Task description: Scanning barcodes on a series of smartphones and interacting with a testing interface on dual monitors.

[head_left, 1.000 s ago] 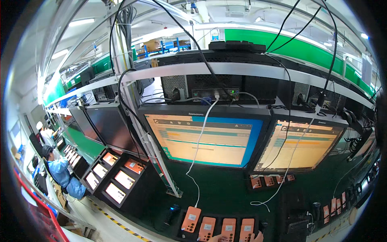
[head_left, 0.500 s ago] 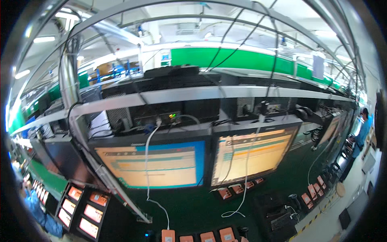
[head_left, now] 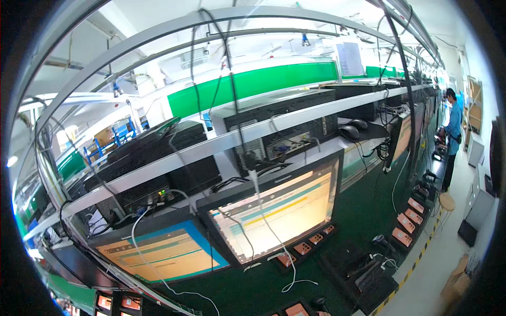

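Note:
Neither of my hands shows now. Nearest the lower edge is an orange box-like device (head_left: 297, 309), cut off by the frame, with a small dark object (head_left: 319, 304) beside it. Several orange devices (head_left: 301, 248) lie in a row under the bright right monitor (head_left: 276, 216). A second monitor (head_left: 158, 253) stands to its left, tilted in the view. A white cable (head_left: 270, 231) hangs down in front of the right screen and loops onto the dark green bench (head_left: 337, 231).
A black keyboard (head_left: 363, 279) and a handheld scanner (head_left: 378, 239) lie to the right, near more orange devices (head_left: 406, 222). Metal rails (head_left: 211, 142) cross ahead, with black computer cases (head_left: 284, 118) behind. A person in blue (head_left: 452, 126) stands far right beyond a round stool (head_left: 447, 201).
My view has swung to the right and tilted, so the monitors sit further left and lower. Most of the front row of orange devices has left the picture. A fingertip at the lower edge no longer shows.

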A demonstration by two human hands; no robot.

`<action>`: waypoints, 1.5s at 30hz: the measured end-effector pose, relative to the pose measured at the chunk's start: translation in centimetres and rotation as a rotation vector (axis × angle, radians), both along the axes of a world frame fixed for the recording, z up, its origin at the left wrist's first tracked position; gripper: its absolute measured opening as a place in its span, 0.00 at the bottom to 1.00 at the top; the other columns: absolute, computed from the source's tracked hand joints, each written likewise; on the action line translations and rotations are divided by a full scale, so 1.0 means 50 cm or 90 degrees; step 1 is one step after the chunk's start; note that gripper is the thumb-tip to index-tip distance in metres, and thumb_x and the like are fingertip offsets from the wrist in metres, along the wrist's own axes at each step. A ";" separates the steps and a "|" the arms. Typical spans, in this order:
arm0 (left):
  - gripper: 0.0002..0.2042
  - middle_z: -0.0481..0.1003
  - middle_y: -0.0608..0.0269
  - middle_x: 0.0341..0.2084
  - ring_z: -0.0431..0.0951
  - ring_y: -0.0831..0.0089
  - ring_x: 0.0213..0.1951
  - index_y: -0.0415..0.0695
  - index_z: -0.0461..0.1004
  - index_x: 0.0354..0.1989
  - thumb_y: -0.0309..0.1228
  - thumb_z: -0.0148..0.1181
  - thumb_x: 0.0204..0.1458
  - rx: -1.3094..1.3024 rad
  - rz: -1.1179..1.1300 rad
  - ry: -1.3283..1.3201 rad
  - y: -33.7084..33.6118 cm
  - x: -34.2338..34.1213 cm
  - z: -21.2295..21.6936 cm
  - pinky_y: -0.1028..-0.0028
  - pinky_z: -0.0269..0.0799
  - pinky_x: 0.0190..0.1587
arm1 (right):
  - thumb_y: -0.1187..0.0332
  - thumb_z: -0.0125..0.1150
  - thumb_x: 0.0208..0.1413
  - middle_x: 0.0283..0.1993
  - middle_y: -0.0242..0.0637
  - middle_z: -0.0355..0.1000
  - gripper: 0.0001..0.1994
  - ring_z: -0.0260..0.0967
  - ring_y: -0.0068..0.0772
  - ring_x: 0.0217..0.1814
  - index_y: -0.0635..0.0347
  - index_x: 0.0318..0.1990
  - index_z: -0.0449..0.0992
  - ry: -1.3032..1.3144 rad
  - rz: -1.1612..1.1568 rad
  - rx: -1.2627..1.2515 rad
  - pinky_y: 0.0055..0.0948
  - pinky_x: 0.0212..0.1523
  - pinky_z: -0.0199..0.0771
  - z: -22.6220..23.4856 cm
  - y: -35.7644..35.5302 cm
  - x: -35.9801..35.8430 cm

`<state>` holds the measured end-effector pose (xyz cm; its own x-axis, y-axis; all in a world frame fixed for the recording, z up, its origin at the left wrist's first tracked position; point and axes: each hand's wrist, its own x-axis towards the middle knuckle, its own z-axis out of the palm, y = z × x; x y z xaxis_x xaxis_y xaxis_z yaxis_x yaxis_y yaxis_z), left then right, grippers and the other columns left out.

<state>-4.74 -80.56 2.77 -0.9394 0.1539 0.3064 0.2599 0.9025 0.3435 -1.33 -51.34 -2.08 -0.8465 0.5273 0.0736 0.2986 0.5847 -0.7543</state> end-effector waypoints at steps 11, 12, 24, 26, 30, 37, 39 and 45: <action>0.24 0.60 0.58 0.62 0.52 0.53 0.65 0.51 0.66 0.56 0.35 0.55 0.47 -0.018 0.018 -0.057 -0.007 0.002 -0.014 0.49 0.56 0.58 | 0.41 0.51 0.53 0.48 0.57 0.69 0.32 0.65 0.55 0.52 0.66 0.50 0.70 -0.040 0.045 -0.030 0.45 0.53 0.64 0.063 0.019 -0.004; 0.24 0.60 0.58 0.62 0.52 0.53 0.65 0.51 0.66 0.56 0.35 0.55 0.47 -0.012 0.009 -0.062 -0.009 0.004 -0.004 0.49 0.56 0.58 | 0.41 0.51 0.53 0.48 0.57 0.69 0.32 0.65 0.55 0.52 0.66 0.50 0.70 -0.044 0.035 -0.025 0.45 0.53 0.64 0.052 0.021 0.005; 0.06 0.74 0.56 0.32 0.72 0.52 0.40 0.45 0.74 0.32 0.26 0.56 0.44 0.308 -0.130 0.058 0.052 0.000 0.103 0.58 0.65 0.42 | 0.45 0.53 0.54 0.38 0.36 0.78 0.27 0.76 0.32 0.38 0.60 0.48 0.74 -0.409 -0.053 -0.262 0.29 0.42 0.73 -0.200 0.048 0.409; 0.06 0.74 0.52 0.31 0.73 0.55 0.35 0.42 0.73 0.33 0.24 0.56 0.44 0.421 -0.278 0.070 0.108 0.017 0.037 0.64 0.69 0.38 | 0.48 0.55 0.52 0.37 0.37 0.78 0.23 0.76 0.31 0.40 0.59 0.45 0.77 -0.355 -0.154 -0.313 0.29 0.44 0.73 -0.228 0.041 0.522; 0.05 0.74 0.56 0.26 0.74 0.63 0.29 0.40 0.74 0.33 0.24 0.55 0.47 0.519 -0.370 -0.279 0.232 0.075 0.125 0.68 0.71 0.36 | 0.48 0.55 0.51 0.38 0.38 0.78 0.22 0.76 0.34 0.41 0.54 0.45 0.79 -0.466 -0.340 -0.282 0.29 0.47 0.72 -0.136 0.015 0.613; 0.06 0.75 0.51 0.25 0.76 0.57 0.29 0.41 0.74 0.30 0.23 0.52 0.45 0.446 -0.587 -0.373 0.385 0.178 0.163 0.67 0.71 0.34 | 0.42 0.52 0.51 0.44 0.52 0.74 0.29 0.72 0.49 0.50 0.62 0.44 0.77 -0.417 -0.390 -0.264 0.40 0.51 0.70 -0.256 0.012 0.725; 0.06 0.74 0.49 0.24 0.75 0.54 0.28 0.40 0.74 0.28 0.23 0.49 0.45 0.371 -0.576 -0.410 0.435 0.210 0.121 0.66 0.70 0.33 | 0.45 0.52 0.51 0.45 0.51 0.74 0.26 0.71 0.50 0.50 0.60 0.44 0.78 -0.389 -0.380 -0.335 0.41 0.53 0.69 -0.230 0.040 0.726; 0.07 0.72 0.46 0.21 0.75 0.52 0.26 0.39 0.73 0.26 0.24 0.47 0.46 0.375 -0.686 -0.419 0.699 0.347 0.134 0.64 0.69 0.30 | 0.56 0.53 0.50 0.44 0.47 0.75 0.17 0.72 0.50 0.47 0.54 0.42 0.79 -0.349 -0.428 -0.271 0.42 0.50 0.71 -0.280 0.176 0.863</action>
<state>12.58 -45.60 9.50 -0.4369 0.8899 0.1309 0.3703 0.0453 0.9278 41.85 -42.53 -16.10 -0.2176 0.8054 -0.5513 0.8452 -0.1270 -0.5192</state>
